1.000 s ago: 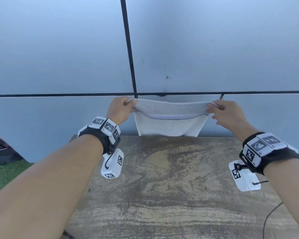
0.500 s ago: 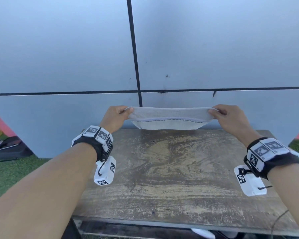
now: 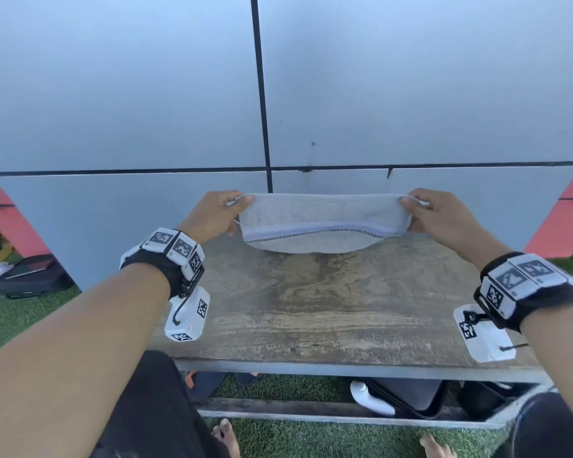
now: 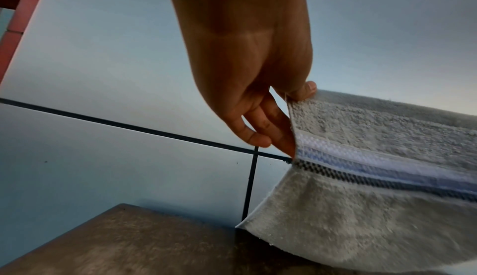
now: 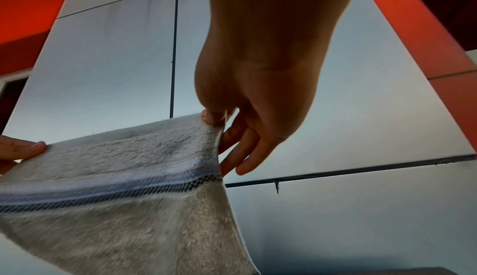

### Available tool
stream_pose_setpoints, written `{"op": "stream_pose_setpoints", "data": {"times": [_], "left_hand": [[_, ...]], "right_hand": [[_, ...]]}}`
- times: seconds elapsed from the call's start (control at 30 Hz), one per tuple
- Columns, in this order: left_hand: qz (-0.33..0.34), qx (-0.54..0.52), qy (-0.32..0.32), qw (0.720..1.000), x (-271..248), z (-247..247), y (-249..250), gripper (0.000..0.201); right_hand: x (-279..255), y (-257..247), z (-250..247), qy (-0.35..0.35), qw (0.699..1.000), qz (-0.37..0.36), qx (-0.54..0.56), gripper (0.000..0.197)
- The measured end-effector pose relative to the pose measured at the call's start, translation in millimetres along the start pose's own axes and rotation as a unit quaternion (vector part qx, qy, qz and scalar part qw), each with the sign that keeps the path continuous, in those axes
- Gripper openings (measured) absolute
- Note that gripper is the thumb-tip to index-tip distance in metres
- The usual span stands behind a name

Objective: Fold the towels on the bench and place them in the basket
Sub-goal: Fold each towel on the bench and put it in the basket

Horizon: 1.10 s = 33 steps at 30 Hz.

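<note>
A white towel [image 3: 321, 219] with a blue and black checked band hangs stretched between both hands over the far edge of the wooden bench [image 3: 328, 309]. My left hand [image 3: 222, 214] pinches its left top corner between thumb and fingers. My right hand [image 3: 434, 214] pinches the right top corner the same way. The towel's lower part sags onto the bench top. In the left wrist view the towel [image 4: 387, 167] trails down to the bench [image 4: 129, 244] from my left hand [image 4: 291, 105]. In the right wrist view my right hand [image 5: 219, 124] holds the towel [image 5: 129, 177]. No basket is in view.
A grey panelled wall [image 3: 146, 94] stands right behind the bench. Red slanted beams [image 3: 569, 219] flank it. A dark bag [image 3: 30, 276] lies on the grass at the left. Dark cases and a white object [image 3: 371, 398] sit under the bench, near my bare feet.
Both hands have lowered the towel toward the bench and drawn it nearer, so its lower part now rests on the bench top. My view has tilted downward.
</note>
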State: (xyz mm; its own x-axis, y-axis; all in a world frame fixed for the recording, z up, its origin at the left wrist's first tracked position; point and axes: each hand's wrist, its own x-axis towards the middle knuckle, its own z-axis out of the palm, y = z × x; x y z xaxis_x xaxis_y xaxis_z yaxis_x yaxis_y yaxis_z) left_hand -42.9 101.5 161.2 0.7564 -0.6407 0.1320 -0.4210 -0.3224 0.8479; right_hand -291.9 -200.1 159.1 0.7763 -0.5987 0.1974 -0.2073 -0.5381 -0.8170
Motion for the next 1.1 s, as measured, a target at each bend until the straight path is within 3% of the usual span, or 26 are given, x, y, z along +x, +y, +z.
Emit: {"op": "stream_pose_setpoints", "data": {"times": [0.17, 0.3, 0.4, 0.5, 0.6, 0.7, 0.87, 1.1], "left_hand": [[-0.097, 0.021, -0.144, 0.985, -37.6, 3.6, -21.5, 0.035], [-0.2, 0.039, -0.286, 0.936, -67.7, 8.6, -37.0, 0.049], [-0.276, 0.024, -0.34, 0.899, -84.2, 12.5, -45.3, 0.039], [-0.321, 0.014, -0.36, 0.876, -92.9, 15.0, -50.5, 0.023], [-0.314, -0.003, -0.342, 0.886, -91.8, 17.8, -57.6, 0.029], [-0.283, -0.02, -0.292, 0.913, -81.0, 21.3, -68.8, 0.032], [-0.193, -0.016, -0.137, 0.971, -45.5, 35.0, -80.9, 0.018], [-0.136, 0.039, -0.013, 0.99, 26.0, 57.9, -110.6, 0.012]], "right_hand": [[-45.8, 16.3, -1.5, -0.147, 0.985, 0.086, -0.041, 0.027], [-73.3, 30.0, 2.8, -0.282, 0.945, 0.153, -0.06, 0.028], [-86.6, 30.9, 8.1, -0.357, 0.911, 0.2, -0.054, 0.028], [-89.9, 34.0, 12.7, -0.389, 0.89, 0.233, -0.051, 0.029], [-86.4, 35.9, 17.1, -0.381, 0.891, 0.241, -0.041, 0.029], [-76.8, 34.3, 22.9, -0.334, 0.916, 0.22, -0.037, 0.028], [-37.3, 42.3, 41.4, -0.214, 0.959, 0.181, -0.041, 0.027], [45.7, 78.5, 76.6, -0.098, 0.979, 0.156, -0.09, 0.015]]}}
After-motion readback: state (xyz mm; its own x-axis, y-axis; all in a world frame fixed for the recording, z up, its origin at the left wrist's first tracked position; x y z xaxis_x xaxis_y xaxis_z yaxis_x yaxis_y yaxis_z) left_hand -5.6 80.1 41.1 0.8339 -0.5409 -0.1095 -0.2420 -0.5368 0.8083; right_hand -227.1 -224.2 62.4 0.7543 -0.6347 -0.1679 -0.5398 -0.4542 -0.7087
